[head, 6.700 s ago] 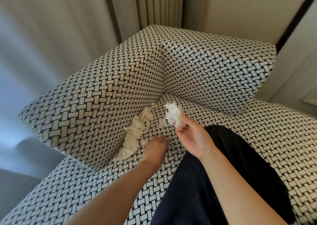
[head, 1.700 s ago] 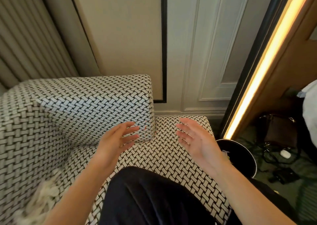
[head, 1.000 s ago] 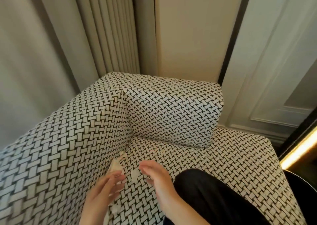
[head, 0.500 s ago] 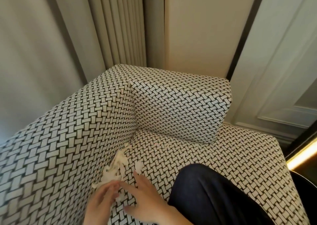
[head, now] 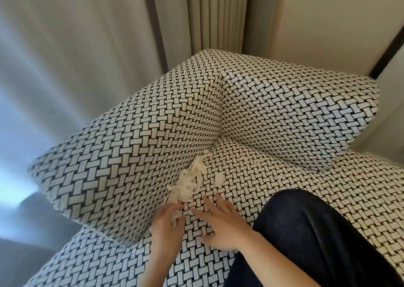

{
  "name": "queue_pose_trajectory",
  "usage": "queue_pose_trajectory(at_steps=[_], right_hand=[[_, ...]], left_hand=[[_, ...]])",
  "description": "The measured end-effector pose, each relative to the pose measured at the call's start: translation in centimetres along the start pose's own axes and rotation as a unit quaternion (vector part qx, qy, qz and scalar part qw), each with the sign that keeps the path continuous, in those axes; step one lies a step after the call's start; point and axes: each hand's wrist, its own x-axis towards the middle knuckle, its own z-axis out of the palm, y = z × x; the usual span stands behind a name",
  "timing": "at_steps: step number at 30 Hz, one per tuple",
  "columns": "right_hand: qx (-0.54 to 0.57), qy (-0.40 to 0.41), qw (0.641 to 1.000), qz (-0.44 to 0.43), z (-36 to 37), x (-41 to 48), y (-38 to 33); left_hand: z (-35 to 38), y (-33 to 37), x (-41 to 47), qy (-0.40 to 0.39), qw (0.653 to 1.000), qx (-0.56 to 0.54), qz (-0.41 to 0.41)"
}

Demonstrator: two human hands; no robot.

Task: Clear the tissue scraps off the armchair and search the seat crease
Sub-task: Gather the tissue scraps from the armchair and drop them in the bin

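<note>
left hand (head: 167, 220) gripping tissue scraps (head: 185, 187), right hand (head: 223, 224) flat on armchair (head: 295, 116)

We see 2 hangings behind the armchair (head: 295, 116): a pale sheer curtain (head: 65, 68) on the left, lit bluish-white by daylight, and a pleated beige drape (head: 214, 17) beside it; the armchair wears a black-and-white basket-weave cover. To the right we find a cream wall (head: 338, 19) crossed by 1 dark trim strip (head: 387, 52); grey floor (head: 19, 262) shows at the lower left.
</note>
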Motion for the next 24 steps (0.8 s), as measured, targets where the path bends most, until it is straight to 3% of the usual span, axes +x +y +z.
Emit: queue_pose_trajectory(at_steps=[5, 9, 12, 16, 19, 22, 24], right_hand=[[-0.015, 0.001, 0.999, -0.039, 0.2, -0.1, -0.4], [0.027, 0.037, 0.996, -0.071, 0.2, -0.1, -0.9], [0.139, 0.109, 0.983, -0.059, 0.0, 0.1, -0.9], [0.261, 0.203, 0.944, -0.001, -0.4, 0.3, -0.8], [0.361, 0.226, 0.904, 0.040, -0.9, 0.5, -0.6], [0.499, 0.153, 0.850, 0.073, -1.6, 0.4, -0.5], [0.623, 0.069, 0.774, 0.092, -1.9, 0.1, -0.7]], left_hand=[[1.0, -1.1, -1.1, 0.097, 0.989, 0.108, 0.036], [2.0, -2.0, -1.6, 0.062, 0.990, 0.123, 0.008], [2.0, -1.8, -1.5, 0.046, 0.991, 0.123, -0.021], [1.0, -0.9, -0.5, 0.070, 0.995, 0.074, -0.020], [0.3, 0.9, -1.0, 0.095, 0.995, 0.013, -0.021], [0.7, 2.3, -2.3, 0.091, 0.995, -0.034, 0.034], [1.1, 2.9, -3.2, 0.078, 0.993, -0.057, 0.074]])
